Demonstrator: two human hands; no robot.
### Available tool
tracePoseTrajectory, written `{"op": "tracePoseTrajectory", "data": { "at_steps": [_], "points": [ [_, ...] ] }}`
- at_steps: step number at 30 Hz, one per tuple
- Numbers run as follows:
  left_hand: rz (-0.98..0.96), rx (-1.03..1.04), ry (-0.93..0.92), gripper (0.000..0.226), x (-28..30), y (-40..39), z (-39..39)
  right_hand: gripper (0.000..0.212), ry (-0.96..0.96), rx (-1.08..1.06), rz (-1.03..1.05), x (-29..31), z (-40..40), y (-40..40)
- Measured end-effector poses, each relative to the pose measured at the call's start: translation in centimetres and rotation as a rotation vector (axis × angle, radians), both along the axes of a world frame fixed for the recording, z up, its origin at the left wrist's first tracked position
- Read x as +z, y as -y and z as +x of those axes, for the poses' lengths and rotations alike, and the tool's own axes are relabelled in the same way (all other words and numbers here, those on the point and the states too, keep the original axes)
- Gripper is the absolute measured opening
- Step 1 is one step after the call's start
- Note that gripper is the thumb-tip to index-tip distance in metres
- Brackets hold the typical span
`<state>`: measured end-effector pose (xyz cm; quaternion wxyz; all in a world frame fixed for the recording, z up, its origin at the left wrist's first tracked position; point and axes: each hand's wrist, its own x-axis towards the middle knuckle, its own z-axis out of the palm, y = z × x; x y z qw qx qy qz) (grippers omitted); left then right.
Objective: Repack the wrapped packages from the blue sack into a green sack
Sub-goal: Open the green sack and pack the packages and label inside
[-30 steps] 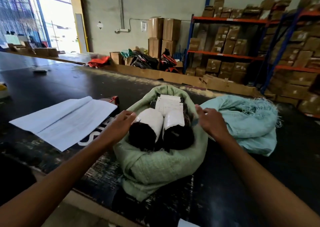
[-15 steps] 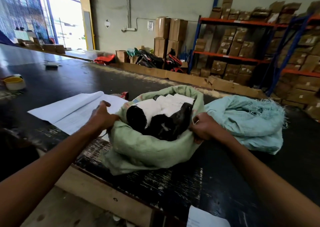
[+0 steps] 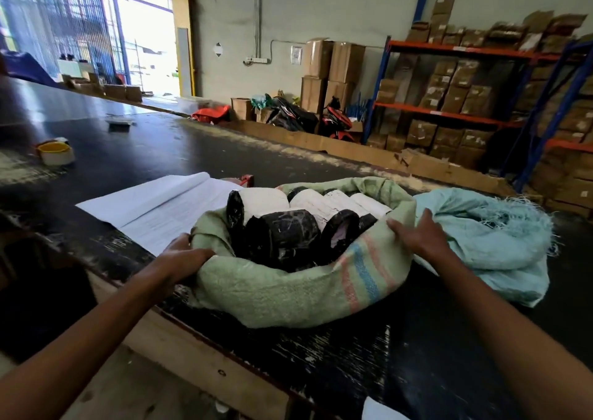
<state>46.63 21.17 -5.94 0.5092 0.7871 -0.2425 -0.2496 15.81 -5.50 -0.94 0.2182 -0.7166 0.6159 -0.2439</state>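
A long black worn-topped worktable [image 3: 134, 144] carries large white paper sheets [image 3: 160, 208] near its front edge and a yellow-cored roll of tape [image 3: 56, 153] toward its left. Beyond its far edge stand blue-and-orange steel shelves of brown cartons [image 3: 455, 99].

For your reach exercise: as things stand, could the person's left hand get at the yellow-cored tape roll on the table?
Probably not without leaning: the tape roll sits far off to the left, while the left hand grips the green sack. Nothing blocks the table between.
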Motion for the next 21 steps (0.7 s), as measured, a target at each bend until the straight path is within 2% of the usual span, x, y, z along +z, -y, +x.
{"op": "tracePoseTrajectory", "data": {
  "at_steps": [1, 5, 9, 12, 15, 17, 21],
  "points": [
    [-0.039, 0.034, 0.002, 0.059, 0.4, 0.0, 0.2, 0.087, 0.03, 0.041, 0.041, -0.6, 0.3, 0.4],
    [-0.127, 0.13, 0.051, 0.058, 2.2, 0.6, 1.8, 0.056, -0.001, 0.177, -0.094, -1.0, 1.3, -0.3],
    [-0.207, 0.192, 0.096, 0.053, 4.3, 2.2, 2.0, 0.055, -0.01, 0.286, -0.146, 2.8, -1.5, -2.3],
    [-0.255, 0.153, 0.162, 0.063, 5.5, 3.8, 0.7, 0.048, -0.031, 0.359, -0.207, 5.8, -5.1, -4.6],
    [-0.256, 0.1, 0.152, 0.061, 6.3, 5.2, -1.2, 0.021, 0.029, 0.364, -0.182, 7.9, -8.2, -7.2],
    [-0.276, 0.047, 0.114, 0.055, 6.9, 6.3, -2.5, 0.011, 0.1, 0.365, -0.121, 9.0, -10.1, -8.5],
    [-0.272, -0.134, 0.074, 0.036, 7.4, 9.3, -5.9, 0.015, 0.197, 0.3, -0.11, 11.2, -14.9, -10.5]
  ]
}}
